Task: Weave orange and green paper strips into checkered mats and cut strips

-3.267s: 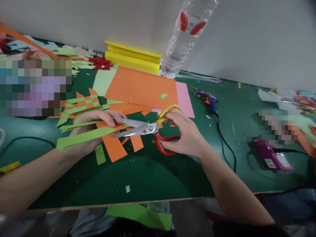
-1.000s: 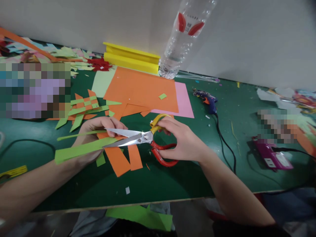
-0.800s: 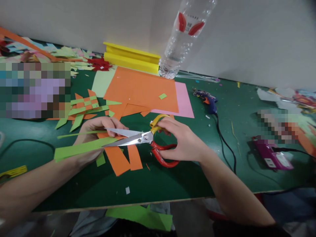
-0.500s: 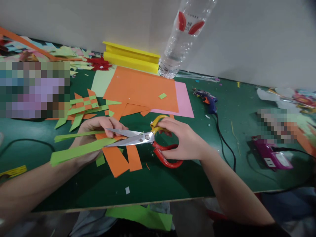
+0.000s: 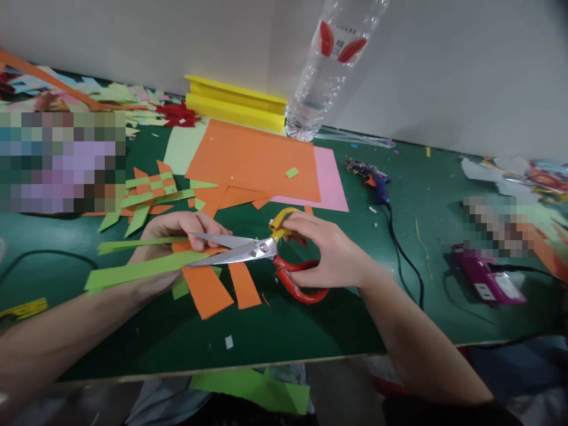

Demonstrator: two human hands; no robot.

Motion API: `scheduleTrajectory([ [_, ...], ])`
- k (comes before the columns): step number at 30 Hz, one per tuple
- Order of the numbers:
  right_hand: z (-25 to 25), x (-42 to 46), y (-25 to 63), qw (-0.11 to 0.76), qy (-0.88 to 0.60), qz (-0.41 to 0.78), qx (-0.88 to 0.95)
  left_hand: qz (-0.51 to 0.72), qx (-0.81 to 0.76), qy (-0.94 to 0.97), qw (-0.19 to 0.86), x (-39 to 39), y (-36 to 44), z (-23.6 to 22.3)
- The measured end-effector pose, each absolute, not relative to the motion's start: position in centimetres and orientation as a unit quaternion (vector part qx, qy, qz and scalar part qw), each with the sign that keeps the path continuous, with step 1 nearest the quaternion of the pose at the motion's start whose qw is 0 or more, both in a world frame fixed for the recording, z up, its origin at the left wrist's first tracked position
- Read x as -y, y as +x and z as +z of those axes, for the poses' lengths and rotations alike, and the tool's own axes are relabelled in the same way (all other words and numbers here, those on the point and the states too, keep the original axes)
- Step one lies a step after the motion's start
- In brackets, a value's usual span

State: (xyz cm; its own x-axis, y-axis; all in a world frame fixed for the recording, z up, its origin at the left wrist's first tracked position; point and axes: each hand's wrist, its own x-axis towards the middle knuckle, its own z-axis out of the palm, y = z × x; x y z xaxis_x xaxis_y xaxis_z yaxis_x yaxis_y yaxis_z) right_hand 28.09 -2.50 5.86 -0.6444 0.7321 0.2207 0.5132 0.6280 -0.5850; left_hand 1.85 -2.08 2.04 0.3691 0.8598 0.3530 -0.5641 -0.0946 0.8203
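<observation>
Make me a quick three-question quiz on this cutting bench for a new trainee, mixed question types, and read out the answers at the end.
1. True or false: the scissors in the right hand have their blades fully closed.

2. Multiple choice: what is the left hand holding?
A) a water bottle
B) green and orange paper strips
C) a glue gun

3. Fill in the blank: the sheet showing past the right edge of the large orange sheet is ____ in colour.

Key:
1. False; the blade tips are apart.
2. B.
3. Pink.
</observation>
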Motion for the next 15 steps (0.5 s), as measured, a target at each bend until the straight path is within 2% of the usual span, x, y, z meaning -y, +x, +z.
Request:
scheduleTrajectory([
  [15, 5.57, 2.6, 28.15, 0.235, -0.341, 0.22, 0.883, 0.533, -0.144, 0.508, 0.66, 2.16, 1.65, 1.6],
])
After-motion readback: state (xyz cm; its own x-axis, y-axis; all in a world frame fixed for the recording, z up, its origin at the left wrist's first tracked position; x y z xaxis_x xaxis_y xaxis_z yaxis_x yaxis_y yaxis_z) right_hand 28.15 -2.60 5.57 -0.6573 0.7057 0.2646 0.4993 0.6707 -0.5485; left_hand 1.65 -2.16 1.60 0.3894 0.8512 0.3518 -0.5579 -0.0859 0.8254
